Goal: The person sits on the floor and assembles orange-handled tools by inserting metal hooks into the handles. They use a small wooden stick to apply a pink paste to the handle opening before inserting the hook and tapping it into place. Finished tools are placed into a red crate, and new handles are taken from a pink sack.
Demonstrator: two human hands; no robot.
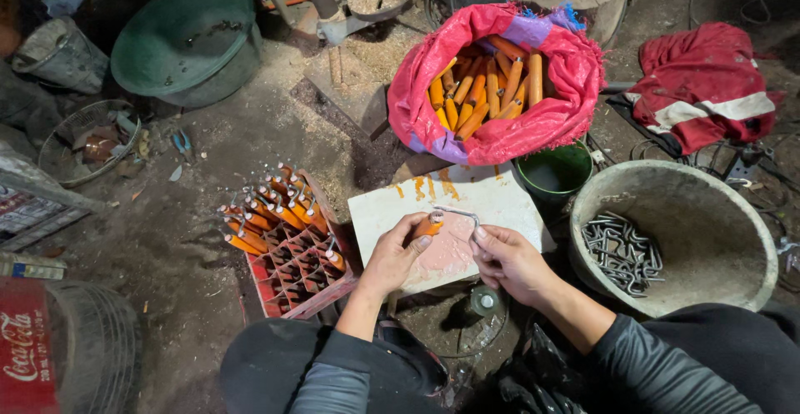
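My left hand (392, 256) grips an orange wooden handle (428, 226) over a stained white board (492, 202). My right hand (510, 260) pinches a bent grey metal hook (457, 211) whose end meets the tip of the handle. A pink sack (567, 77) full of loose orange handles (483, 89) lies beyond the board. To the left a red plastic crate (296, 285) holds several orange handles (271, 210) standing upright with metal pieces on top. On the right a grey basin (717, 247) contains a heap of bent metal hooks (621, 251).
A small green bucket (556, 172) sits between sack and basin. A green round tub (183, 39) and a wire basket (83, 139) are at the far left. A red garment with white stripes (700, 85) lies at the far right. A red container (25, 356) stands near left.
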